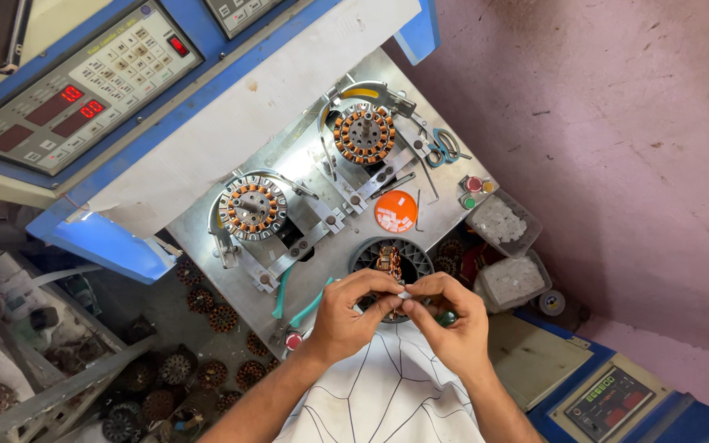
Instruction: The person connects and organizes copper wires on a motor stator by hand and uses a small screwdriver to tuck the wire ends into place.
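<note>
Fingers of both hands pinch one small white slip between them: left hand and right hand meet right over a dark wound stator just beyond the fingertips.

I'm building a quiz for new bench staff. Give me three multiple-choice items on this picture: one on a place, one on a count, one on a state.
1. Where is the orange disc?
A. on the metal plate, between the wound stators and the hands
B. on the floor
C. on the keypad panel

2. How many copper-wound stators sit on the plate's fixtures?
A. one
B. two
C. four

3. What are the left hand and right hand doing?
A. resting apart
B. pressing buttons
C. meeting over a dark round stator, pinching something small

Answers: 1 A, it lies on the plate. 2 B, one at left, one upper right. 3 C, fingers touch together.
</note>
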